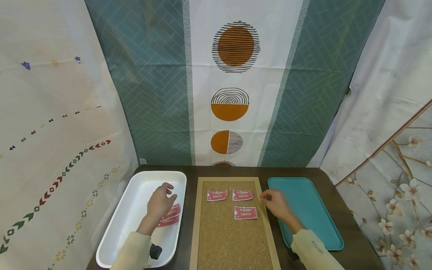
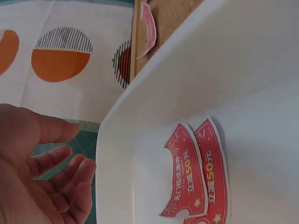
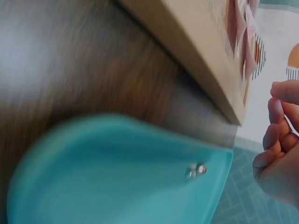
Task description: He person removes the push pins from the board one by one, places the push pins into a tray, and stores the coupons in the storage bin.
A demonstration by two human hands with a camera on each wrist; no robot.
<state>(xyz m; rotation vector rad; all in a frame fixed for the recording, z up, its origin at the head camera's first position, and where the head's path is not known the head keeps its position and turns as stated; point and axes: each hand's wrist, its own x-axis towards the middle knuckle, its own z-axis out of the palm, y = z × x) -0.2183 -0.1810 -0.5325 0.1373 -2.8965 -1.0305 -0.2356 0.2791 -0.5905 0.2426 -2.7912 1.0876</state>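
Observation:
In the head view my left hand (image 1: 159, 200) hovers over the white tray (image 1: 125, 210), its fingers loosely bent with nothing between them. Two overlapping pink coupons (image 2: 210, 172) lie in that tray, below and beside the hand. Three more coupons (image 1: 245, 213) are on the corkboard (image 1: 224, 240), two in its upper row and one lower right. My right hand (image 1: 277, 203) is by the board's right frame, the other fingers curled under. Its thumb and index tips meet; I cannot tell whether a tiny thing is between them.
The teal tray (image 1: 300, 191) stands right of the corkboard, with a few small clear pieces (image 3: 196, 170) in it. All of this rests on a dark brown table (image 1: 357, 240). Patterned curtains (image 1: 158, 93) hang behind and at both sides.

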